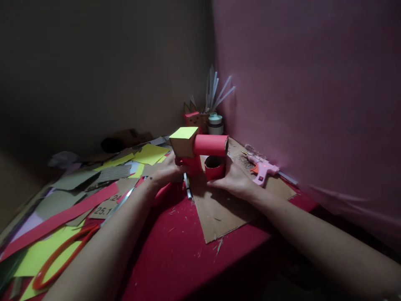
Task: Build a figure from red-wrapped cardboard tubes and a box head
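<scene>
In the middle, a small cardboard box (183, 144) has a yellow paper top. A red paper-covered tube (211, 144) lies level against its right side, with its open brown end facing right. Below the box is a red upright part (192, 164), and my left hand (166, 170) is closed around its left side, the fingertips partly hidden. A second, short red tube (214, 171) stands upright under the level one, its open top showing a dark inside. My right hand (238, 180) grips this short tube from the right, thumb in front. Whether the two tubes touch, I cannot tell.
A cardboard sheet (225, 217) lies on the red tabletop (166, 246). A pink glue gun (265, 167) rests at right, a marker (187, 186) near my left hand. Orange-handled scissors (46, 263) lie among paper scraps. Behind stand a jar (215, 123) and glue sticks (216, 90).
</scene>
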A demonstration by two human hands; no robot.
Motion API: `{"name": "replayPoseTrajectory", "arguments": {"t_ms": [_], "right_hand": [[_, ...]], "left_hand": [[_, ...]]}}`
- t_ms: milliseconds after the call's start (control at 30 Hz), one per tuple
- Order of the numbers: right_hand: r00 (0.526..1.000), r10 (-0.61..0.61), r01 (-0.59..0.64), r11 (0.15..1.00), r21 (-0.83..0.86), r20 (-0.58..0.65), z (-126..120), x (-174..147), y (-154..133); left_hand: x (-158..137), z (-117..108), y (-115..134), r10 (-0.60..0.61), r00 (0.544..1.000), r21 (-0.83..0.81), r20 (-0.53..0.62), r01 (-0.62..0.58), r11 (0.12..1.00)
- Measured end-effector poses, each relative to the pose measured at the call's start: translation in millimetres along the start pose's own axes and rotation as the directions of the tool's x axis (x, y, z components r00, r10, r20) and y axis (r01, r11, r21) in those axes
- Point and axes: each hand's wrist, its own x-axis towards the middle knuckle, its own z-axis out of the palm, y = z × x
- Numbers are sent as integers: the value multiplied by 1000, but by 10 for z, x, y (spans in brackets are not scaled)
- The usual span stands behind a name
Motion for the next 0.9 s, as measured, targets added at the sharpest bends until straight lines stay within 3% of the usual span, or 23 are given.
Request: {"name": "replayPoseTrajectory", "arguments": {"t_ms": [167,300,600,900], "right_hand": [[993,28,-9,988,156,-116,-5,34,-63],[991,30,-12,989,145,-129,-10,50,-62],[969,-123,104,990,-96,-217,-15,-13,-19],[936,-258,183,937,-297,-237,22,-46,-15]], "left_hand": [[4,41,-46,6,1000,1,1,-6,1000],[4,97,-32,-2,1000,2,-16,3,1000],[19,18,-57,-45,999,-65,25,46,997],[68,76,-166,-15,999,-125,-42,10,992]]}}
